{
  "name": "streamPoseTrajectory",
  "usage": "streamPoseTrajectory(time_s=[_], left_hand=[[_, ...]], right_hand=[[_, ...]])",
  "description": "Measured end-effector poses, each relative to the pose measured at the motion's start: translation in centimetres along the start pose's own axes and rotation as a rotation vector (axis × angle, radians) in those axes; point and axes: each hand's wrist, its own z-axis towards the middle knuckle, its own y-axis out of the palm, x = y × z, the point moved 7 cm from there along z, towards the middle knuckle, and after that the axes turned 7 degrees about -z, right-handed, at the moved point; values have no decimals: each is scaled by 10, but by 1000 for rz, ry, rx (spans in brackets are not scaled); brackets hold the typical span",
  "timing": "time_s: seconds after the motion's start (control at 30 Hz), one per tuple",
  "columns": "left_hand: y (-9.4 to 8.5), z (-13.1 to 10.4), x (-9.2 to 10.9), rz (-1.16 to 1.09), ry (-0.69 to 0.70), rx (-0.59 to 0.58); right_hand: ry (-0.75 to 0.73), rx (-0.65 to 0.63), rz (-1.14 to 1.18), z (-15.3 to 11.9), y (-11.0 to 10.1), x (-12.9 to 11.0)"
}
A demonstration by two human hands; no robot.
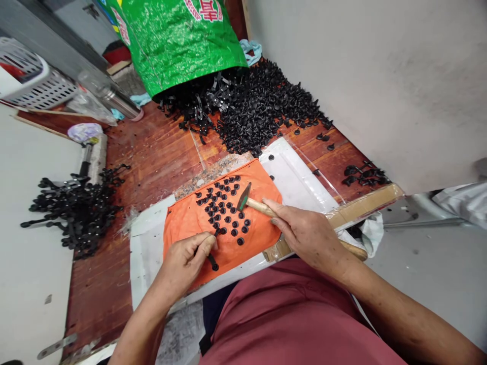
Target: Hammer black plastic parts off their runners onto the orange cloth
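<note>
My right hand [300,230] is closed round the wooden handle of a small hammer [258,205], whose dark green head hangs over the right part of an orange cloth [262,182]. Between the fingers and thumb of my left hand [190,256] is a black strap-like part [213,262]; its round end sticks out below the fingers and another bit shows above them. Several small black round pieces with stems [222,205] stand in loose rows on the cloth, just beyond my left fingertips. My grip hides the middle of the strap-like part.
A green woven bag [182,50] lies tipped at the back, with a big heap of black pieces [262,106] at its mouth. Black strap-like parts [81,213] are piled at left. A steel flask [122,101] and a white basket [45,86] stand at back left.
</note>
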Motion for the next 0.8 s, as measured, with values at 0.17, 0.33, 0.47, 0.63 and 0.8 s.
streamPoseTrajectory(time_s=[0.17, 0.33, 0.47, 0.63, 0.8], left_hand=[[-1, 0, 0, 18, 23, -18], [-2, -5, 10, 278, 116, 155], [2, -5, 9, 320, 115, 140], [-2, -1, 6, 255, 82, 104], [-3, -2, 6, 87, 60, 74]], right_hand=[[-9, -3, 2, 1, 0, 0], [-8, -3, -20, 1, 1, 0], [-4, 18, -28, 1, -1, -1], [8, 19, -31, 1, 0, -1], [8, 19, -25, 1, 0, -2]])
